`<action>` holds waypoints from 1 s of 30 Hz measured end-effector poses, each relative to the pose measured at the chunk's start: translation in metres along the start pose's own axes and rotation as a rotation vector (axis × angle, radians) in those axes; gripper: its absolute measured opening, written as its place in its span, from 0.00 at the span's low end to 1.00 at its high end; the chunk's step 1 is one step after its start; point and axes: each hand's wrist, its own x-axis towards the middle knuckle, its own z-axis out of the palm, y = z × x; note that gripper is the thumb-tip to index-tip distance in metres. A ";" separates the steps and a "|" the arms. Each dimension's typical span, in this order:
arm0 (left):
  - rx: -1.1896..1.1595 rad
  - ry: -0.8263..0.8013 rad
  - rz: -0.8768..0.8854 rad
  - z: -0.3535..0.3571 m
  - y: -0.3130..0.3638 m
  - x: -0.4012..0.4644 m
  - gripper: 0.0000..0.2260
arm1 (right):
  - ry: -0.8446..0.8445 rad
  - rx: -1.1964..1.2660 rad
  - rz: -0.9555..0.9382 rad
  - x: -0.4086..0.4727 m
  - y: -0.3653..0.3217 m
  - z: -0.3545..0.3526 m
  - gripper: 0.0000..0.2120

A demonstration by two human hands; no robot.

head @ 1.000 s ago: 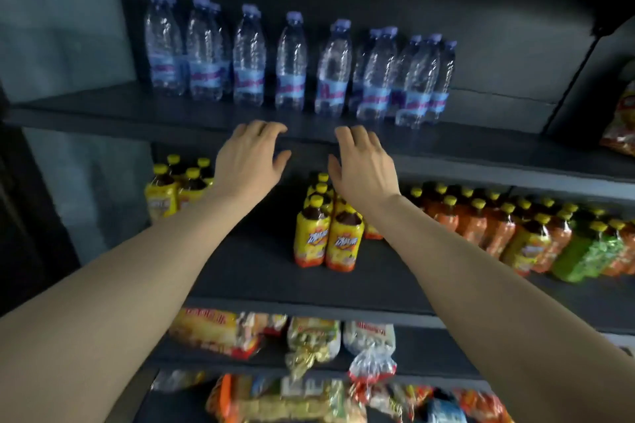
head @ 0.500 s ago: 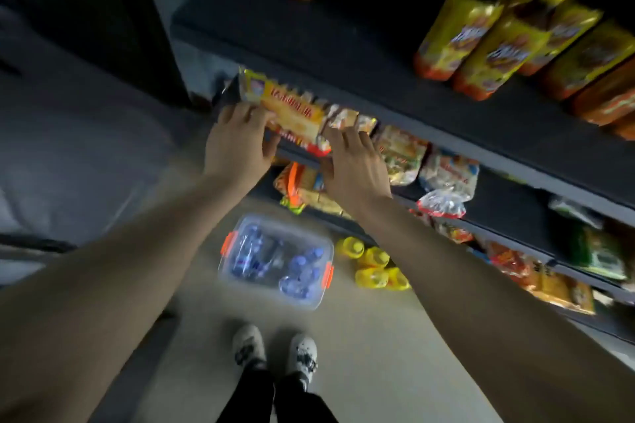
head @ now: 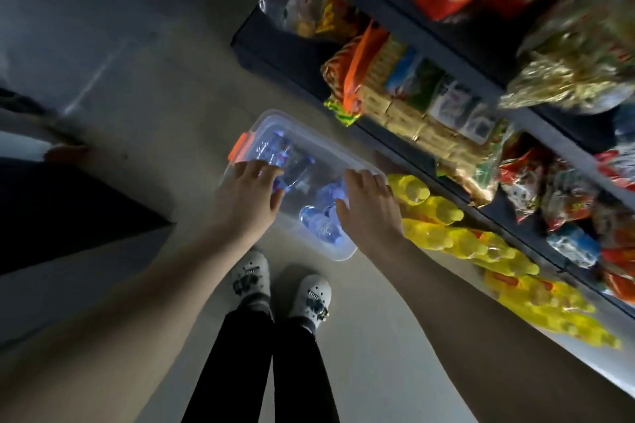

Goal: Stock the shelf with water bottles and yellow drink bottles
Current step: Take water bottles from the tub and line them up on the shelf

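Observation:
A clear plastic bin [head: 338, 252] with an orange latch stands on the floor in front of the shelf. Several water bottles [head: 318, 221] with blue caps lie inside it. A row of yellow drink bottles [head: 443, 213] stands on the floor to the bin's right, along the shelf base. My left hand [head: 247, 197] hovers over the bin's left part, fingers straight, holding nothing. Over the bin's right part my right hand [head: 367, 204] is spread the same way and holds nothing. Whether either hand touches the bin I cannot tell.
The dark shelf unit [head: 446, 55] runs along the right, its low shelves packed with snack bags [head: 364, 75]. My feet in white shoes [head: 280, 285] stand just behind the bin. A dark object [head: 68, 209] lies on the floor at left.
The view has swung down from the upper shelves to the floor. Both hands have dropped from the shelf edges to just above the bin of water bottles.

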 end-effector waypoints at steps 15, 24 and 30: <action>0.061 -0.172 -0.039 0.238 -0.068 -0.002 0.11 | -0.180 0.081 0.173 0.069 0.048 0.245 0.29; 0.219 -0.146 0.063 0.263 -0.075 -0.003 0.17 | -0.071 0.148 0.179 0.078 0.045 0.278 0.23; 0.278 -0.197 0.084 0.260 -0.075 -0.002 0.20 | -0.132 0.137 0.208 0.087 0.048 0.278 0.20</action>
